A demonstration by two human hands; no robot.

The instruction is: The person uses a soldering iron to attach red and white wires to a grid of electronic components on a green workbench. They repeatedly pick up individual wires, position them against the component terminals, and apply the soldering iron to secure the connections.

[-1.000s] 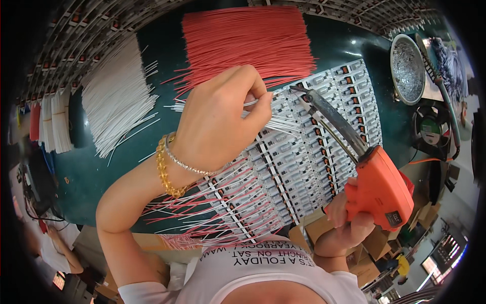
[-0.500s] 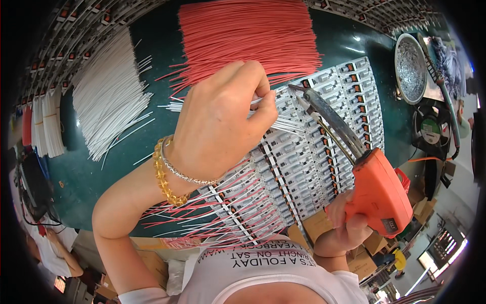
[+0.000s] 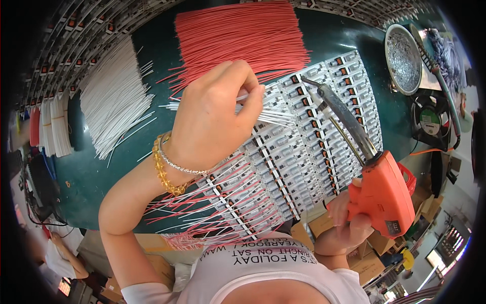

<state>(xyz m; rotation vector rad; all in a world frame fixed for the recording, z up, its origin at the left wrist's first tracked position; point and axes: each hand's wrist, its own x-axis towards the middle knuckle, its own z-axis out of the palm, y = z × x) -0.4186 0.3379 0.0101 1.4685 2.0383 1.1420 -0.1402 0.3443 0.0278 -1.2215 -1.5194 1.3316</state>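
Observation:
Closed over the boards, my left hand [image 3: 215, 119] pinches a bundle of white wires [image 3: 276, 117], whose ends stick out on both sides of the fingers. My right hand [image 3: 349, 218] grips a red soldering gun [image 3: 382, 195] by its handle at the lower right. The gun's dark, bent tip reaches up and left, over the panel of small circuit boards [image 3: 316, 147] and close to an orange-and-black part near the far edge. Red and white wires [image 3: 202, 213] lie along the boards at the near left and hang past their edge.
Beyond the boards lies a wide stack of red wires [image 3: 240, 40]; a pile of white wires [image 3: 116, 101] is to its left. On the right are a metal bowl [image 3: 403, 60] of silvery bits, a soldering iron [image 3: 445, 91] and a black fan [image 3: 430, 121]. More boards [image 3: 66, 50] line the far left.
The soldering gun's tip has shifted slightly right and farther away across the boards. My left hand keeps its pinch on the white wires, and the whole view has moved a little.

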